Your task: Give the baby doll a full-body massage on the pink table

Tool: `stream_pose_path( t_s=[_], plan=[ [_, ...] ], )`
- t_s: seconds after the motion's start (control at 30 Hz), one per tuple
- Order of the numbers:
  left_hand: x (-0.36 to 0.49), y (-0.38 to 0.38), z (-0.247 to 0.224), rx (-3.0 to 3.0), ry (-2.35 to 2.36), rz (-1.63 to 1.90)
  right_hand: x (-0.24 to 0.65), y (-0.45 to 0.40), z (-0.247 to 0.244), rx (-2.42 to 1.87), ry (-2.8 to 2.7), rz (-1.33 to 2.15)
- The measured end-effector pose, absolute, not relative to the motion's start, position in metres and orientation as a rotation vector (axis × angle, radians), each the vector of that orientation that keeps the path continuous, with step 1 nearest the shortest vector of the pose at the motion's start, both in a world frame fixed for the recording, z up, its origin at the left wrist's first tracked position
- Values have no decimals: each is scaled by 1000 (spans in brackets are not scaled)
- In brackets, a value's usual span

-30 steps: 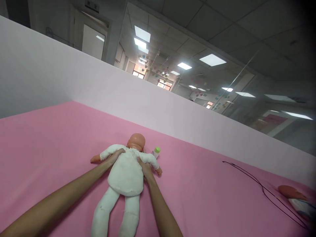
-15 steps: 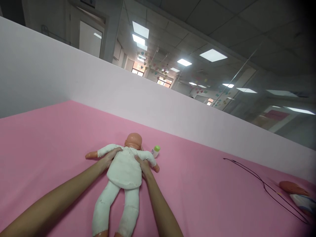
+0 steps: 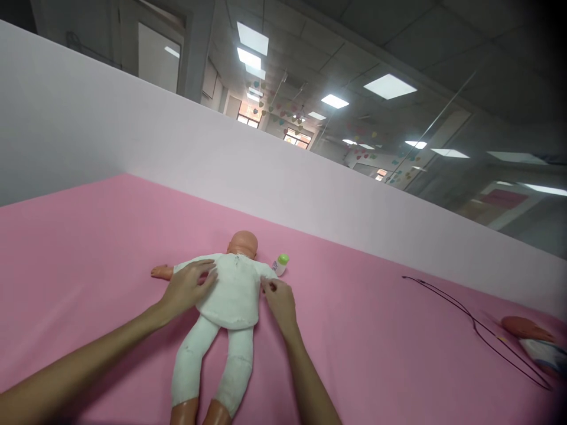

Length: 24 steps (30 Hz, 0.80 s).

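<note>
A baby doll [image 3: 228, 292] in white clothing lies flat on the pink surface, with its bald head toward the wall and no face showing. My left hand [image 3: 188, 286] rests at the doll's left-side sleeve and flank in the picture, thumb and fingers apart. At the doll's other arm, my right hand [image 3: 281, 300] has its fingers curled around the sleeve end, partly hiding the doll's hand. Just beyond that arm stands a small bottle [image 3: 280, 264] with a green cap, slightly tilted in view.
A pale wall [image 3: 310, 198] borders the pink surface [image 3: 354, 330] at the back. A thin dark cable [image 3: 472, 319] lies to the right. Near the right edge is a blurred orange-and-white object [image 3: 534, 339].
Both hands have let go of the doll's sides. The doll's torso now lies flat, and my hands have moved outward to its arms. The view has shifted slightly.
</note>
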<state>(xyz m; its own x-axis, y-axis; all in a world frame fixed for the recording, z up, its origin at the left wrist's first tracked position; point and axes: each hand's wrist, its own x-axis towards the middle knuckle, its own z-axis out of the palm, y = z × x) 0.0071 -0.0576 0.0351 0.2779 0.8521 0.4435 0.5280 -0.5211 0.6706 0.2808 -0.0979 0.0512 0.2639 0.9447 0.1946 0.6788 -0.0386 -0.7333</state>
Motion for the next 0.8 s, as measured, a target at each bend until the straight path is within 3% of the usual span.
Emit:
stream_pose_path(
  t_s=[0.07,0.17,0.3,0.47,0.67,0.8],
  plan=[
    [26,-52,37,2248,1178,1029,271,-91,51,-1646,-1610,283],
    [52,-42,22,2292,1169,810,256,-78,34,-1482,-1778,338],
    [59,-37,0,2358,1166,671,254,-71,8,-1551,-1865,476],
    [37,-37,-4,2365,1251,567,277,-79,-1,-1677,-1847,411],
    [-4,-22,-27,2539,1416,676,346,-101,-24,-1922,-1886,61],
    [6,-23,0,2501,1481,1016,372,-105,-20,-1981,-1847,-28]
  ],
)
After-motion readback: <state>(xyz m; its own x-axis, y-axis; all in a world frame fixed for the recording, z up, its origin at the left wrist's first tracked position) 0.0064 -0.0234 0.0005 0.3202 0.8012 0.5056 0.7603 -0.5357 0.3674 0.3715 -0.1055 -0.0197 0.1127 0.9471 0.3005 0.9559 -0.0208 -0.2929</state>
